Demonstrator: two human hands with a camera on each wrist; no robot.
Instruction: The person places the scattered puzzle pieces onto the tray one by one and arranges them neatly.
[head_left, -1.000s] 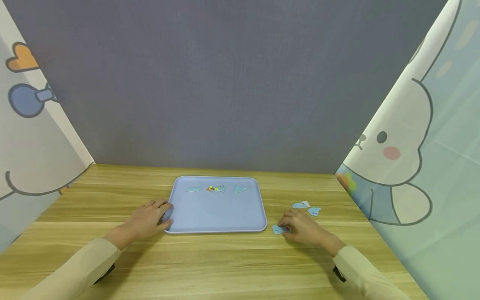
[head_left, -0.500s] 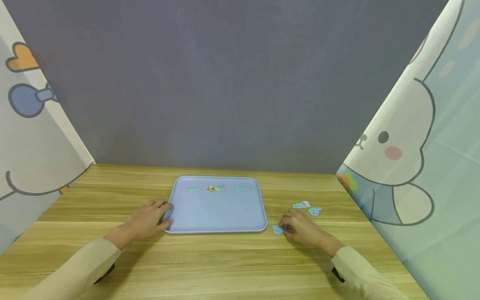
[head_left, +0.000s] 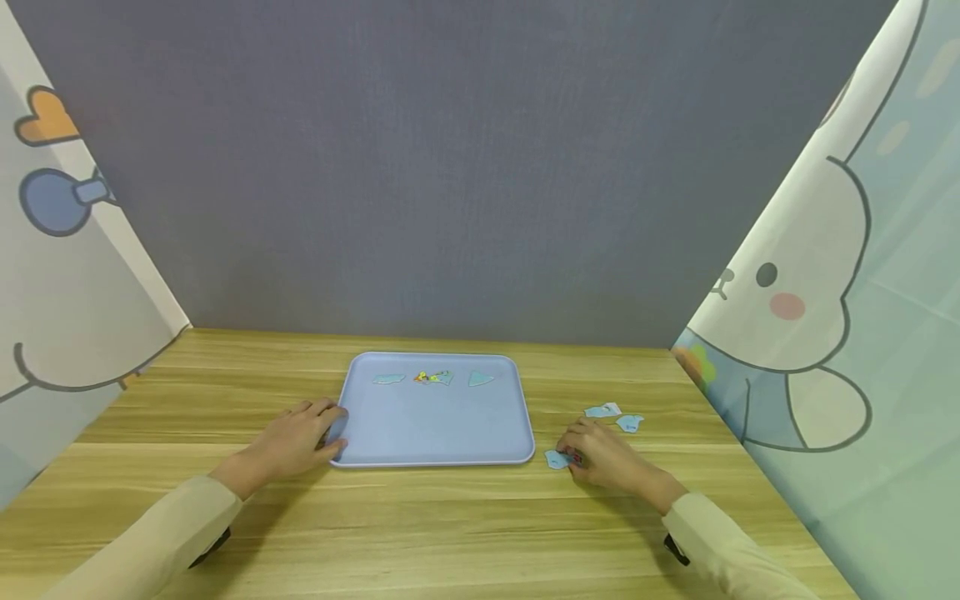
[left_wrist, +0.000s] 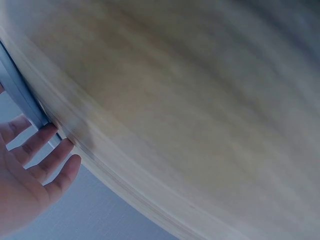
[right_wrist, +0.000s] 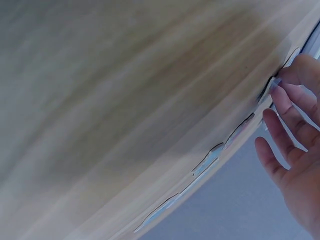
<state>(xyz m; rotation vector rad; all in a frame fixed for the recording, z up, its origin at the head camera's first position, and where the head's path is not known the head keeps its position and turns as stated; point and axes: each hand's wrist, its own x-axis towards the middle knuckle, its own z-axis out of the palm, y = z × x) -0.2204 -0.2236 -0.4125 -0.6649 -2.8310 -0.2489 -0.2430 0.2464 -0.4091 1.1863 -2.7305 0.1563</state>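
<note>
In the head view, my left hand rests at the left rim of a pale blue tray, fingertips and thumb over its edge. The left wrist view has its fingers spread and fairly straight against that rim. To the right of the tray, my right hand pinches a small flat puzzle piece between thumb and index finger, close over the table. Its fingers mostly hide this piece; a bit of red shows. A light blue puzzle piece sticks out left of those fingertips.
Several light blue pieces lie along the tray's far side: a left one, a middle one with yellow and orange print and a triangular one. Beyond my right hand lie two more pieces. A grey wall stands behind the wooden table.
Both hands stay nearly in place. The right fingertips shift very slightly at the piece; tray and other pieces stay where they were.
</note>
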